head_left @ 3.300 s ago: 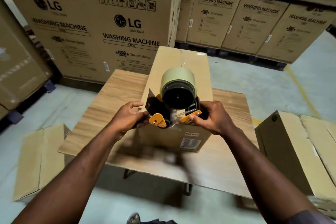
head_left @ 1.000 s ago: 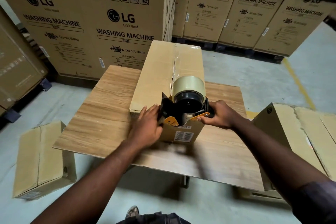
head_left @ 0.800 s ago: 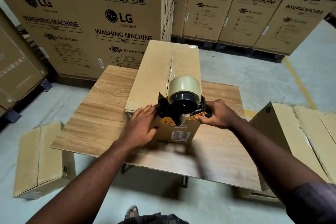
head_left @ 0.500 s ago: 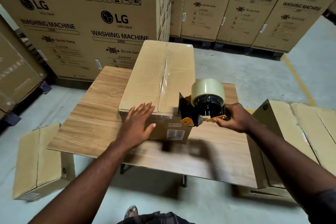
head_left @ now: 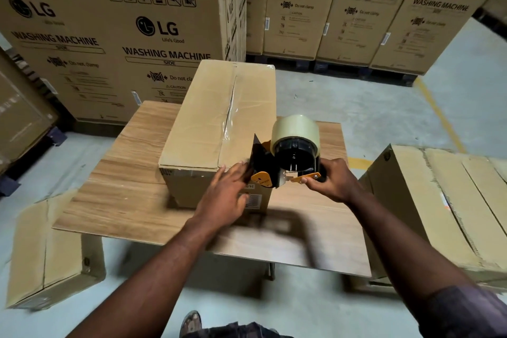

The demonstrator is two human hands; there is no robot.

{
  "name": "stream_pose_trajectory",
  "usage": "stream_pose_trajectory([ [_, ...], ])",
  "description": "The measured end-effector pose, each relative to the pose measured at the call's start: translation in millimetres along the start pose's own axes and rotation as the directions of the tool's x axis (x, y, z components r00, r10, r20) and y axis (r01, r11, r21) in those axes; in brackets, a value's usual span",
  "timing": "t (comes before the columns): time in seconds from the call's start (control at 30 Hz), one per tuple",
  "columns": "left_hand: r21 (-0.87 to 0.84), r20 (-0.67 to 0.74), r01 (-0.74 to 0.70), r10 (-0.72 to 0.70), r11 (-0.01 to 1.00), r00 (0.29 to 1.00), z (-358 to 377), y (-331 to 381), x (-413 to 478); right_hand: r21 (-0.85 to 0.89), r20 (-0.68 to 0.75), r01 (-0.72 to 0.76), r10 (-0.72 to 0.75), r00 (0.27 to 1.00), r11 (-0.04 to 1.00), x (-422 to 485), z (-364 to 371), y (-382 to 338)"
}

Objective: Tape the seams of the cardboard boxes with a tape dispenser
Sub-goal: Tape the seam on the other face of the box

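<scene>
A long cardboard box (head_left: 208, 118) lies lengthwise on a wooden table (head_left: 131, 195), with clear tape along its top centre seam. My right hand (head_left: 333, 181) grips the handle of a black and orange tape dispenser (head_left: 285, 162) with a pale tape roll. The dispenser sits at the box's near right corner. My left hand (head_left: 227, 195) reaches in front of the box's near end face with fingers extended. Its fingertips touch the dispenser's front flap; motion blur hides the detail.
A small cardboard box (head_left: 46, 252) stands on the floor at the left. A larger one (head_left: 439, 206) sits on the floor right of the table. Stacked washing machine cartons (head_left: 123, 35) wall off the back. My shoe (head_left: 190, 322) shows at the bottom.
My left hand left the box's near left corner and moved right to the dispenser. The dispenser, pulled off the box to the right half a second ago, has come back toward the near corner.
</scene>
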State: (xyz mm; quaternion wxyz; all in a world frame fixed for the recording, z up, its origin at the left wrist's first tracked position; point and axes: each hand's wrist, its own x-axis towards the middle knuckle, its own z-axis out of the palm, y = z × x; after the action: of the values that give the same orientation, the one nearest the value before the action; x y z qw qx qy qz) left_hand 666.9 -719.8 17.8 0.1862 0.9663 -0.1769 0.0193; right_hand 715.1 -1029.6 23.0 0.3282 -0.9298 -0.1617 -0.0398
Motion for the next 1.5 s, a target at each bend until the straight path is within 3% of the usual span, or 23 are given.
stream_pose_trajectory([
  [0.13, -0.012, 0.01, -0.013, 0.013, 1.0, 1.0, 1.1, 3.4, 1.3, 0.007, -0.045, -0.055, 0.055, 0.997, 0.998, -15.5, -16.5, 17.5],
  [0.3, 0.004, -0.088, 0.069, -0.068, 0.998, 0.994, 6.6, 23.0, 6.3, -0.022, 0.001, -0.065, 0.065, 0.998, 0.998, -24.3, -21.2, 19.4],
  [0.43, 0.07, -0.031, -0.043, 0.045, 0.997, 0.998, 9.6, 49.4, 15.5, -0.016, 0.014, -0.058, 0.058, 0.998, 0.998, -23.7, -17.3, 18.8],
  [0.73, 0.021, -0.005, -0.089, 0.09, 0.996, 0.996, 16.3, 34.9, 16.9, -0.06, -0.031, -0.078, 0.076, 0.997, 0.995, -35.4, -20.8, 38.6],
  [0.9, -0.019, -0.043, -0.071, 0.071, 0.997, 0.997, 20.7, 37.7, 16.3, -0.117, 0.057, -0.211, 0.218, 0.974, 0.971, -48.0, -16.8, 48.5],
  [1.13, -0.066, -0.084, -0.044, 0.039, 0.997, 0.996, 28.1, 38.4, 16.9, -0.034, 0.161, -0.238, 0.24, 0.957, 0.971, -29.0, 4.1, 38.4],
  [1.33, -0.054, -0.073, -0.043, 0.039, 0.998, 0.997, 31.2, 36.9, 17.3, -0.182, 0.289, -0.383, 0.422, 0.86, 0.906, -57.6, 22.1, 55.9],
  [1.43, -0.058, -0.068, -0.041, 0.037, 0.997, 0.997, 32.2, 35.9, 18.1, -0.004, 0.207, -0.586, 0.574, 0.792, 0.81, -76.6, 48.1, 57.4],
  [1.5, -0.067, -0.075, -0.046, 0.041, 0.997, 0.996, 32.8, 35.2, 17.7, 0.187, 0.167, -0.737, 0.718, 0.676, 0.65, -84.2, 71.3, 57.5],
])
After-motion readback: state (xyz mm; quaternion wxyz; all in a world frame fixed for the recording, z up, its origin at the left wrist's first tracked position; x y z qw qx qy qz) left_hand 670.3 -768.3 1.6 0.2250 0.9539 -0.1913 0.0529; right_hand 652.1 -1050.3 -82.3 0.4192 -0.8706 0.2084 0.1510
